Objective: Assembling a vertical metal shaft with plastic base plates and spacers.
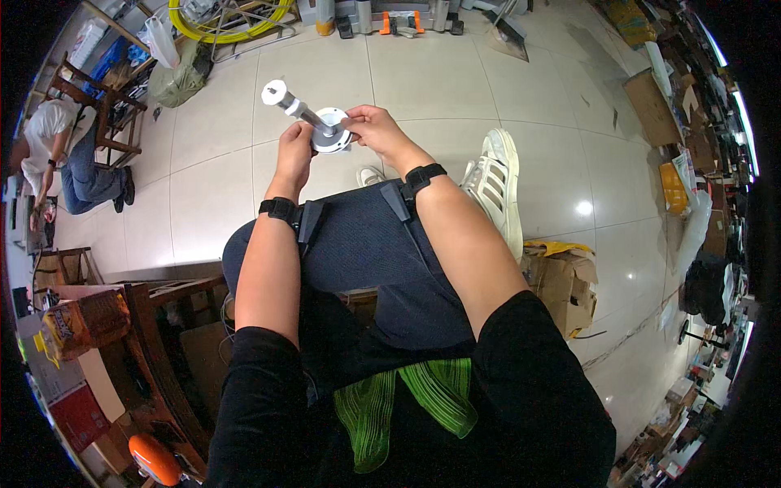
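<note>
A white metal mounting bracket (306, 115), with a round flange at one end and a tube ending in a small disc, is held up over my knees. The tube leans to the far left. My left hand (294, 154) is closed on the flange's left edge, thumb and fingers pinching it. On the opposite side my right hand (374, 132) grips the flange's right rim, its fingers reaching over the top face. What lies under the flange is hidden. Black straps circle both my wrists.
A person (71, 150) sits at the left by a wooden chair (110, 102). Coiled yellow hose (232, 28) lies at the back. An open cardboard box (565, 285) stands right of my legs, a wooden table (154, 358) at the lower left. Crowded shelves (708, 163) line the right.
</note>
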